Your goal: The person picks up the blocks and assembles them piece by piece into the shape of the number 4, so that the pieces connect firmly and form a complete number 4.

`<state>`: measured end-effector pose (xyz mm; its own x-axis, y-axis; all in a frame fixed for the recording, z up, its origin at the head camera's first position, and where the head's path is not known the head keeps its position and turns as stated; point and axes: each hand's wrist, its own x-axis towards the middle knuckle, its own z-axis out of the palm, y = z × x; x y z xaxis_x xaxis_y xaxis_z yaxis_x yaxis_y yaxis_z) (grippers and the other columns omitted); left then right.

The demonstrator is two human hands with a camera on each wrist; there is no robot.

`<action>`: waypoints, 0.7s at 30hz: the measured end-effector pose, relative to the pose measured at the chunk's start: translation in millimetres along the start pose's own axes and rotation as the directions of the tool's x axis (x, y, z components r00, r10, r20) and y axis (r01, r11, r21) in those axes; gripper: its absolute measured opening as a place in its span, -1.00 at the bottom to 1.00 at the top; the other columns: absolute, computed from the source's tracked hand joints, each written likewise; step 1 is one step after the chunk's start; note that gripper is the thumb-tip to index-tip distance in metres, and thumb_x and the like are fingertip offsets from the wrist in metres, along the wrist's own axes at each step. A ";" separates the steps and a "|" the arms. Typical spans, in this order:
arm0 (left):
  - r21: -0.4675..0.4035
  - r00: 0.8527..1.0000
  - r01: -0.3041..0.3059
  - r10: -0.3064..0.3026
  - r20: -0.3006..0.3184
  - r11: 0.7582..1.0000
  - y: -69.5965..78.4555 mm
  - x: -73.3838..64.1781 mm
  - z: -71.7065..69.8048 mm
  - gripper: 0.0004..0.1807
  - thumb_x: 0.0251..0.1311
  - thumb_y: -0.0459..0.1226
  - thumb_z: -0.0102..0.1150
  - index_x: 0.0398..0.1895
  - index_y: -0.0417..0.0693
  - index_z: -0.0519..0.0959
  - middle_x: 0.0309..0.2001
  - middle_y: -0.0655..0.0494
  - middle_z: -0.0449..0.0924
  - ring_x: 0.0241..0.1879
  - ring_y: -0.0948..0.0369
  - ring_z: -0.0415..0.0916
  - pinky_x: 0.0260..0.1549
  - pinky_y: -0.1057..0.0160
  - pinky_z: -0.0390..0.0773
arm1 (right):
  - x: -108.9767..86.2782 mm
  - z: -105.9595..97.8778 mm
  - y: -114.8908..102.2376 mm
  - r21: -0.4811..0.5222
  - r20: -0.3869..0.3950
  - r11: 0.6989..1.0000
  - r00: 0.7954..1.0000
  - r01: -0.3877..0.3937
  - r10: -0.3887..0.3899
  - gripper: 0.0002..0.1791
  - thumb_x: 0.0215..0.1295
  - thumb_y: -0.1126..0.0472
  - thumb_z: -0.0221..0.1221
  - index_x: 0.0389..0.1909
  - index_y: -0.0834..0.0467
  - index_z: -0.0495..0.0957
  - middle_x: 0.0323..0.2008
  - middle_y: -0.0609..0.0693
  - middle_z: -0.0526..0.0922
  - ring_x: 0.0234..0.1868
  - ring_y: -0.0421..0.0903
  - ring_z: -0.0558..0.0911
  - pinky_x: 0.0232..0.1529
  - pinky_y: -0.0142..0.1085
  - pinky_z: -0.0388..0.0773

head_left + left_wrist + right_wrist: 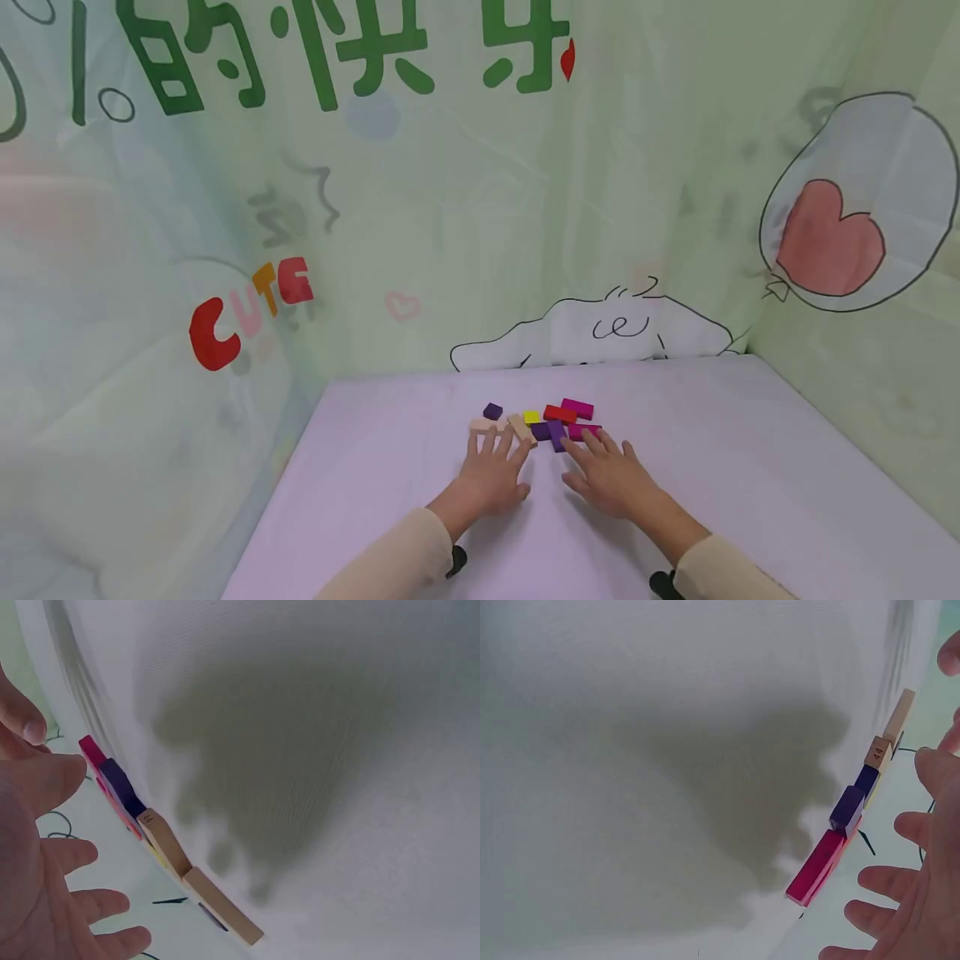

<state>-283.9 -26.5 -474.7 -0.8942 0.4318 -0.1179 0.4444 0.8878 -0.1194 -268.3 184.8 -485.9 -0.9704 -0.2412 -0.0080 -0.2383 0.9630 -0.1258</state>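
Observation:
Several small wooden blocks lie in a loose group on the table. My left hand, fingers spread, hovers at the near left of the group, by two plain wood blocks. A dark purple block lies just beyond them. Its shadow falls on the cloth in the left wrist view. My right hand, also with spread fingers, is over the near right side, close to a purple block and a magenta block. A yellow block, a red block and another magenta block sit farther back. Neither hand holds anything.
A pale cloth covers the table. Printed fabric curtains rise along the far edge and both sides. A dark band circles the left wrist, and a similar one shows at the right.

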 end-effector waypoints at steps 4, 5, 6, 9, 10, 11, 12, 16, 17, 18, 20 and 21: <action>-0.035 1.000 0.016 -0.016 0.019 0.999 1.7 -0.1 8.8 -0.19 0.41 0.20 0.10 0.66 0.38 0.09 0.67 0.11 0.01 0.65 -0.05 -0.02 0.54 -0.26 0.06 | 1.0 4.8 0.9 0.026 0.005 1.000 1.000 -0.009 0.009 -0.24 0.40 -0.19 0.21 0.51 0.08 0.36 0.50 0.31 0.33 0.54 0.45 0.19 0.35 0.54 0.11; -0.048 1.000 0.021 -0.020 0.022 0.999 2.4 -0.5 9.8 -0.18 0.40 0.19 0.12 0.65 0.39 0.09 0.67 0.11 0.02 0.64 -0.04 -0.02 0.54 -0.26 0.07 | 1.4 6.0 1.2 0.030 0.007 0.999 1.000 -0.012 0.012 -0.24 0.39 -0.18 0.21 0.51 0.09 0.36 0.50 0.32 0.33 0.53 0.45 0.19 0.35 0.54 0.11; -0.061 0.999 0.024 -0.023 0.025 0.998 2.9 -0.7 11.1 -0.18 0.39 0.18 0.15 0.65 0.39 0.11 0.67 0.11 0.03 0.64 -0.04 0.00 0.54 -0.26 0.09 | 1.9 7.3 1.6 0.034 0.011 0.999 1.000 -0.017 0.017 -0.23 0.39 -0.19 0.22 0.51 0.09 0.36 0.50 0.32 0.32 0.53 0.45 0.19 0.36 0.53 0.12; -0.084 0.999 0.025 -0.022 0.039 0.996 4.1 0.0 16.1 -0.19 0.38 0.16 0.17 0.64 0.38 0.13 0.67 0.10 0.01 0.64 -0.05 -0.01 0.53 -0.26 0.09 | 4.0 12.0 3.4 0.040 0.031 0.999 0.999 -0.029 0.027 -0.22 0.39 -0.19 0.22 0.51 0.10 0.34 0.50 0.34 0.30 0.53 0.45 0.19 0.36 0.53 0.12; -0.086 0.999 0.022 -0.019 0.037 0.996 4.5 0.2 18.3 -0.19 0.37 0.16 0.19 0.64 0.37 0.15 0.67 0.10 0.02 0.64 -0.05 0.00 0.53 -0.26 0.10 | 4.2 12.7 3.5 0.042 0.037 0.999 0.999 -0.032 0.031 -0.22 0.39 -0.19 0.22 0.51 0.10 0.34 0.50 0.34 0.30 0.53 0.45 0.20 0.36 0.53 0.12; -0.082 0.999 0.018 -0.015 0.037 0.996 4.8 0.1 20.1 -0.19 0.37 0.16 0.18 0.63 0.36 0.16 0.67 0.09 0.02 0.64 -0.05 0.01 0.53 -0.26 0.10 | 4.6 13.5 3.7 0.044 0.042 0.998 0.999 -0.035 0.033 -0.22 0.39 -0.19 0.22 0.51 0.10 0.34 0.50 0.35 0.30 0.53 0.45 0.20 0.36 0.53 0.12; -0.085 0.999 0.016 -0.013 0.041 0.996 5.1 0.0 20.7 -0.19 0.36 0.16 0.20 0.63 0.35 0.18 0.67 0.08 0.03 0.63 -0.05 0.02 0.52 -0.26 0.12 | 4.8 13.8 3.8 0.046 0.044 0.998 0.998 -0.035 0.033 -0.22 0.40 -0.19 0.22 0.51 0.11 0.34 0.50 0.35 0.29 0.52 0.45 0.20 0.36 0.53 0.12; -0.090 0.999 0.002 0.003 0.052 0.996 5.5 -1.0 22.2 -0.21 0.36 0.14 0.21 0.61 0.30 0.21 0.65 0.08 0.09 0.61 -0.05 0.07 0.50 -0.24 0.18 | 3.0 11.6 2.5 0.054 0.043 0.998 0.998 -0.037 0.034 -0.23 0.41 -0.17 0.21 0.51 0.13 0.34 0.50 0.36 0.29 0.52 0.45 0.22 0.36 0.52 0.14; -0.092 0.998 0.000 0.005 0.056 0.996 5.5 -1.9 21.6 -0.22 0.37 0.13 0.20 0.61 0.30 0.22 0.65 0.08 0.09 0.61 -0.05 0.08 0.50 -0.24 0.19 | 2.8 11.3 2.6 0.058 0.043 0.998 0.999 -0.036 0.033 -0.23 0.42 -0.17 0.21 0.51 0.14 0.34 0.50 0.37 0.29 0.51 0.46 0.22 0.36 0.52 0.14; -0.094 0.998 -0.001 0.007 0.060 0.996 5.6 -2.4 21.7 -0.23 0.38 0.13 0.18 0.61 0.29 0.22 0.65 0.08 0.09 0.61 -0.05 0.09 0.49 -0.23 0.21 | 2.2 11.2 2.6 0.059 0.044 0.998 0.998 -0.036 0.033 -0.23 0.42 -0.17 0.20 0.51 0.14 0.34 0.50 0.37 0.29 0.52 0.45 0.22 0.36 0.52 0.14; -0.096 0.998 -0.006 0.012 0.061 0.995 5.5 -3.6 24.1 -0.24 0.40 0.13 0.14 0.61 0.28 0.22 0.65 0.08 0.09 0.60 -0.05 0.10 0.49 -0.23 0.22 | 1.8 11.8 3.2 0.068 0.049 0.997 0.998 -0.038 0.035 -0.23 0.43 -0.17 0.19 0.51 0.14 0.33 0.51 0.37 0.28 0.52 0.45 0.21 0.36 0.52 0.14; -0.100 0.998 -0.006 0.012 0.063 0.995 5.6 -4.0 25.2 -0.25 0.40 0.13 0.13 0.61 0.28 0.22 0.65 0.08 0.09 0.60 -0.05 0.10 0.49 -0.22 0.22 | 1.7 12.5 3.8 0.072 0.052 0.997 0.998 -0.038 0.035 -0.23 0.43 -0.17 0.19 0.51 0.15 0.33 0.51 0.37 0.28 0.52 0.46 0.21 0.36 0.52 0.14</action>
<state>-276.5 -27.2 -499.7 -0.8837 0.4315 -0.1814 0.4419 0.8969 -0.0194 -270.5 186.6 -498.8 -0.9748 -0.2136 -0.0637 -0.1976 0.9605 -0.1961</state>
